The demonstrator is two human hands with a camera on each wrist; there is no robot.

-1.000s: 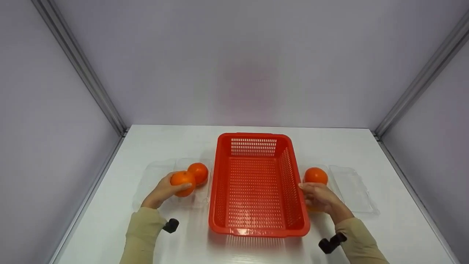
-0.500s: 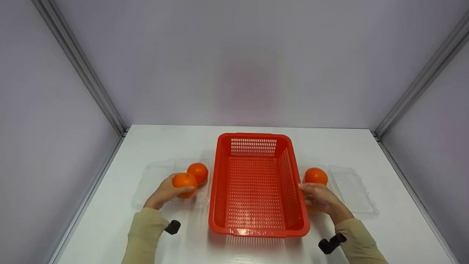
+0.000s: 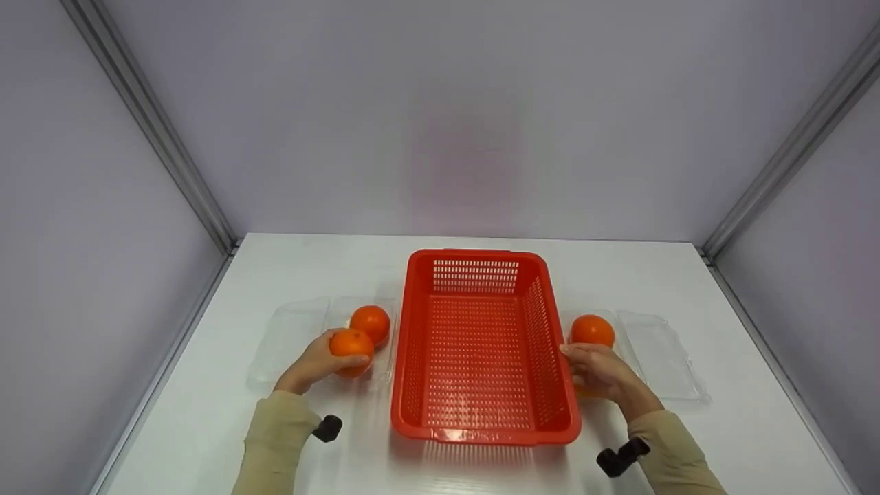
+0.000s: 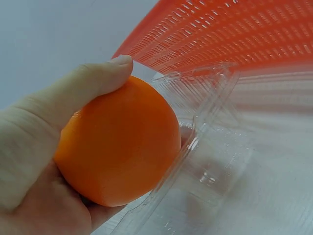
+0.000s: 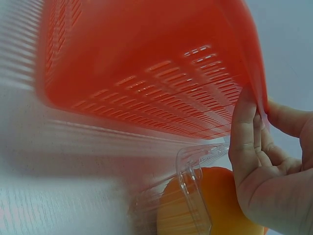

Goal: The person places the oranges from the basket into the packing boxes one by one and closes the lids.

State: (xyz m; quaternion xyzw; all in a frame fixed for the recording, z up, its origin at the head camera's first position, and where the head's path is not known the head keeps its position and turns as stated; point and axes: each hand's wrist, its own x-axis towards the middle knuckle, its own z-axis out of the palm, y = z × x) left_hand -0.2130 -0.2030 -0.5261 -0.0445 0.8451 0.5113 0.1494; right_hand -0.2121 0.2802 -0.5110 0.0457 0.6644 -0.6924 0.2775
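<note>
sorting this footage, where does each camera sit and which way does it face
Head: worn on the head, facing forward and down at the basket and table; left hand, right hand and sleeves show.
Left wrist: on that wrist, facing the held orange, clear box and basket's side; only the left hand shows.
Right wrist: on that wrist, facing the basket's side and another orange; only the right hand shows.
Shared: head and left wrist share left hand, held orange and basket.

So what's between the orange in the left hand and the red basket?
A side of the clear plastic container stands between the orange and the red basket, plain in the left wrist view.
</note>
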